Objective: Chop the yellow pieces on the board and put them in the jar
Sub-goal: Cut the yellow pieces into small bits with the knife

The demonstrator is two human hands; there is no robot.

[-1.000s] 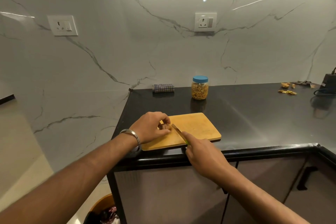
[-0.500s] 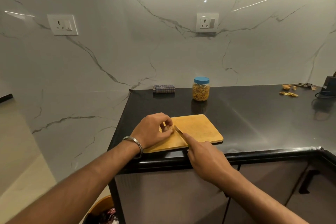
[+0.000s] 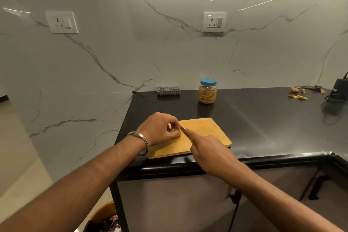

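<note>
A rectangular yellow wooden cutting board (image 3: 205, 133) lies near the front edge of the glossy black stone table (image 3: 263, 124), at centre frame. The left hand (image 3: 160, 130), with a plain silver metal bangle (image 3: 142, 142) on its wrist, rests on the board's left part, its fingers (image 3: 174, 124) curled together and pinched on a small brownish-yellow piece (image 3: 175, 131) that is mostly hidden beneath them. The right hand (image 3: 209, 150) comes in from the lower right, its fingers closed around a small knife with a yellow-green handle (image 3: 186, 133); the index finger lies along the top and the blade meets the piece just beside the left fingertips. Further back on the table, above the board in the frame, stands a clear plastic jar with a blue screw lid (image 3: 207, 91), lid on, filled with yellow strips. Left of the jar, against the marbled white wall (image 3: 169, 52), lies a folded blue checked cloth (image 3: 168, 91). At the right edge of the frame, scattered yellow scraps (image 3: 298, 97) sit on the table, well apart from the board.
</note>
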